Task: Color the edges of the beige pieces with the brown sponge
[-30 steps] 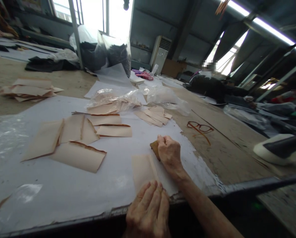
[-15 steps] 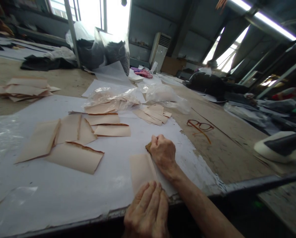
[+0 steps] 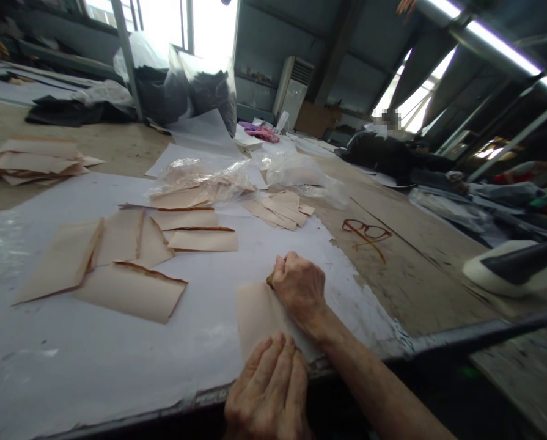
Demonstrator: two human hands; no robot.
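Note:
Directly in front of me a beige rectangular sheet [image 3: 257, 311] lies on white paper by the table's near edge. My left hand [image 3: 269, 388] rests on its near end, fingers stretched out side by side. My right hand [image 3: 299, 287] is closed in a fist at the sheet's far right corner. A small yellow-brown piece [image 3: 270, 280] pokes out from under its fingers; most of it is hidden, so its kind is unclear. To the left lie several beige pieces with brown edges [image 3: 133, 292], some overlapping.
Thin beige strips [image 3: 282, 209] are fanned out beyond my hands, near crumpled clear plastic [image 3: 303, 177]. Glasses [image 3: 366, 232] lie to the right. A stack of beige pieces [image 3: 39, 160] sits far left. The table's dark edge [image 3: 420, 348] runs along the near side. A person [image 3: 378, 150] is in the background.
My right fist has shifted slightly over the sheet's corner, and less of the yellow-brown piece shows. My left hand stays on the near end. The view has turned slightly.

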